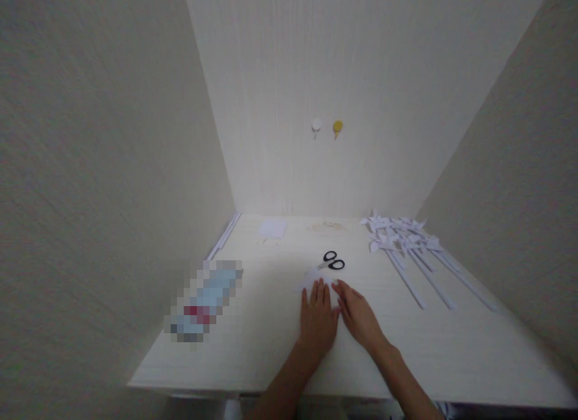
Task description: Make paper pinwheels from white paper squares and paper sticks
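My left hand (317,319) lies flat, fingers together, on a small white paper piece (311,279) at the middle of the white desk (253,360). My right hand (359,314) rests just to its right, fingers pressed on the same paper. Most of the paper is hidden under the hands. Black-handled scissors (333,261) lie just beyond my fingertips, apart from them.
Several finished white paper pinwheels on long sticks (406,245) lie at the back right. A white square sheet (273,228) lies at the back, white sticks (224,234) along the left wall, a blurred-out object (205,299) at left. Two hooks (327,128) are on the back wall.
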`<state>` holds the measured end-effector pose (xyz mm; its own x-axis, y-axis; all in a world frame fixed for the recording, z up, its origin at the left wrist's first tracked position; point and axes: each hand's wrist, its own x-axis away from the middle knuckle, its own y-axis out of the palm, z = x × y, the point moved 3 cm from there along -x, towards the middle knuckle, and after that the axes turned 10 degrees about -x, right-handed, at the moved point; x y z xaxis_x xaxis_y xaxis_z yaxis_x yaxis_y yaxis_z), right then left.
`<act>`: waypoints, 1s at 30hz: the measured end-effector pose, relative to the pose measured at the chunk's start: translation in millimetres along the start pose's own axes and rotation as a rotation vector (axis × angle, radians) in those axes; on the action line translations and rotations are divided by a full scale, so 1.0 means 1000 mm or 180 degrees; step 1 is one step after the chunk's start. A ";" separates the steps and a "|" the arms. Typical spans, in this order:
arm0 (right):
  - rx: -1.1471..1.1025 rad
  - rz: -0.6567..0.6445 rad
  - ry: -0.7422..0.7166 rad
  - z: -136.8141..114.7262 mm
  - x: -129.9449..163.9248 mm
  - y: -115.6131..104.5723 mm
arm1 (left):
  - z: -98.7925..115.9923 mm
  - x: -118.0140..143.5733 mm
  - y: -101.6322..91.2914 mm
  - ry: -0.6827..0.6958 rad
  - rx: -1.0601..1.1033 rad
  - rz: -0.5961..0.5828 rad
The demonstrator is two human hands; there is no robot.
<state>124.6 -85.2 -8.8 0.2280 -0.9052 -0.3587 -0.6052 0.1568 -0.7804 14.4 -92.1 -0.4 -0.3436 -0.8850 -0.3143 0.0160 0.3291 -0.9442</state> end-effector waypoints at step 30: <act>0.0259 -0.0164 -0.0015 -0.003 0.003 0.001 | -0.046 0.028 -0.010 0.0027 0.0165 -0.0133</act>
<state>122.2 -89.0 -9.4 0.2610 -0.9110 -0.3194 -0.5286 0.1420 -0.8369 -38.2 -105.3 5.0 -0.3529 -0.8947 -0.2738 0.0500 0.2742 -0.9604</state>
